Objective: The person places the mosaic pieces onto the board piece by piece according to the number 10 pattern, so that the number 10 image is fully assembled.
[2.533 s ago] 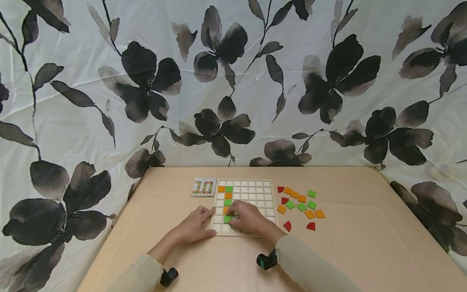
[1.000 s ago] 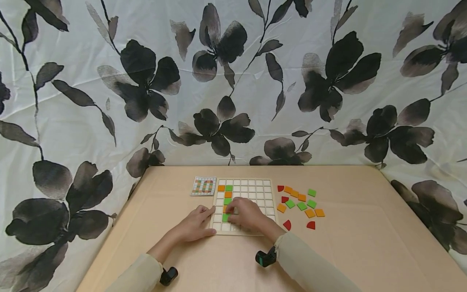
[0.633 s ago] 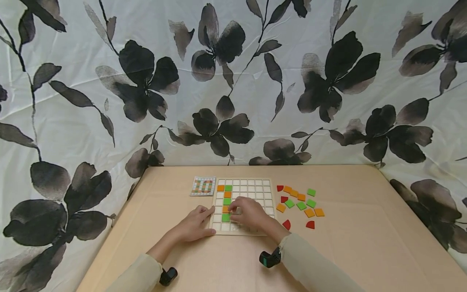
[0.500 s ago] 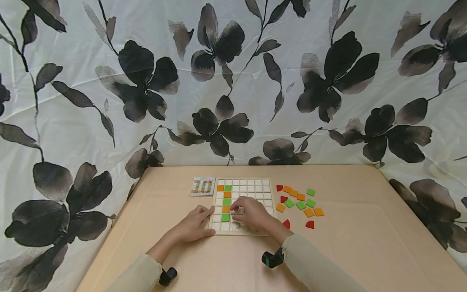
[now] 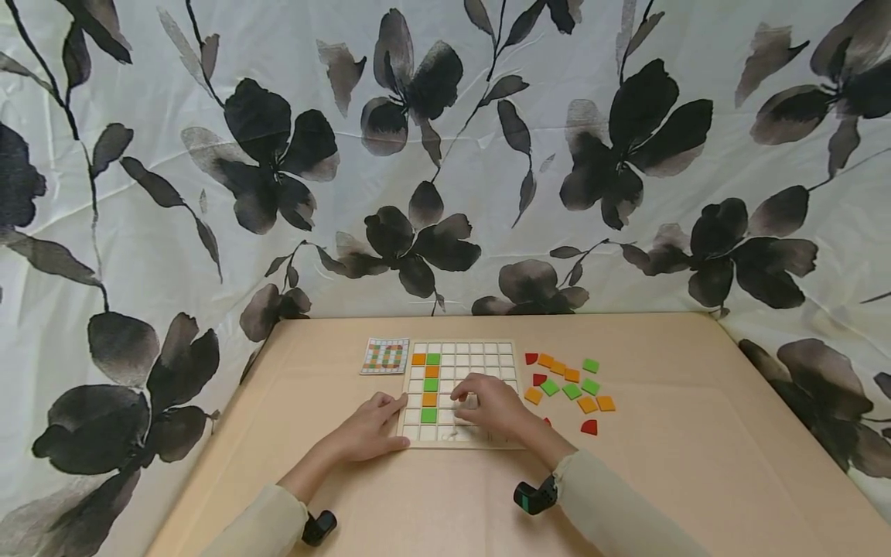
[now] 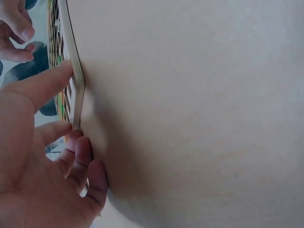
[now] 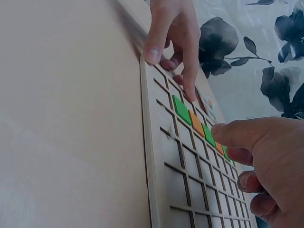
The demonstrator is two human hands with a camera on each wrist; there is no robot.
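My left hand rests at the left side of a pale grid board. In the right wrist view its thumb presses the near corner and a straight finger lies along the edge. Over the middle of the board hovers my right hand, fingers loosely bent, with nothing visible between them. The board's second column carries alternating tiles, among them a green tile and an orange tile. Another orange tile fills the top left corner cell. My right hand covers several board cells.
A small pattern card lies beyond the board's left edge. Right of the board are scattered loose pieces: green squares, orange squares and red quarter-circles. A floral cloth hangs behind the table.
My right hand has drawn back rightward from the lower green and orange tiles, leaving both in their cells in full view. My left hand keeps its place at the board's edge.
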